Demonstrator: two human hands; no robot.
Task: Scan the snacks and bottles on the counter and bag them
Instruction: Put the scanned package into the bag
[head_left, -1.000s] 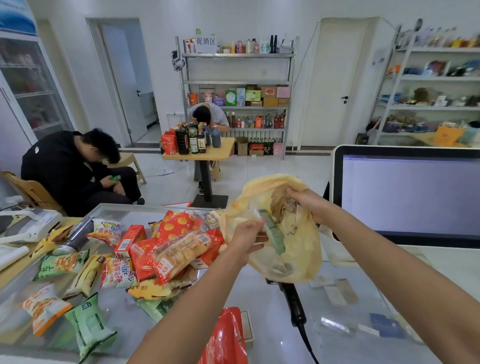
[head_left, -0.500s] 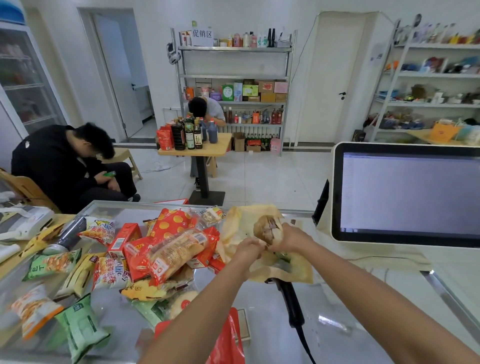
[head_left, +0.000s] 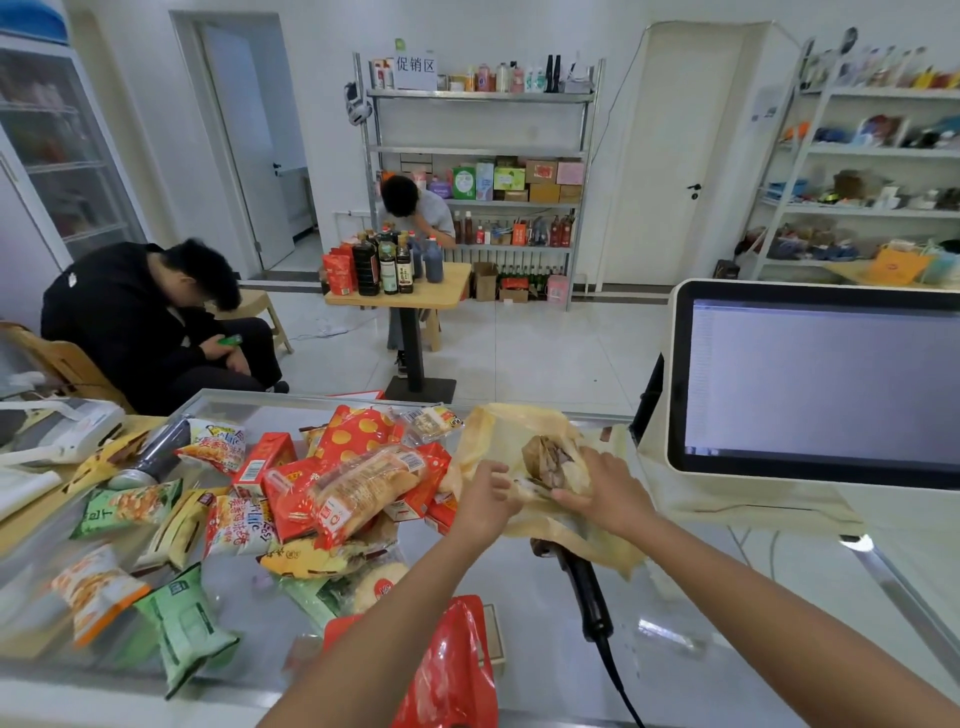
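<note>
A thin yellow plastic bag (head_left: 519, 431) lies on the glass counter (head_left: 675, 649) in front of me, with a brown-wrapped item (head_left: 548, 460) showing through it. My left hand (head_left: 485, 501) grips the bag's near left edge. My right hand (head_left: 602, 491) presses on the bag beside the wrapped item, fingers curled over the plastic. A heap of snack packets (head_left: 353, 488) covers the counter to the left. A black handheld scanner (head_left: 584, 587) lies under the bag's near edge, its cable running toward me.
A red plastic bag (head_left: 452, 670) sits at the near edge between my arms. A white-framed screen (head_left: 826, 384) stands at the right. A metal can (head_left: 156, 452) and a white device (head_left: 62, 431) lie far left. Two people sit beyond the counter.
The yellow bag has come down from being held up in the air to lying on the counter. Both hands lowered with it and now hold it against the glass.
</note>
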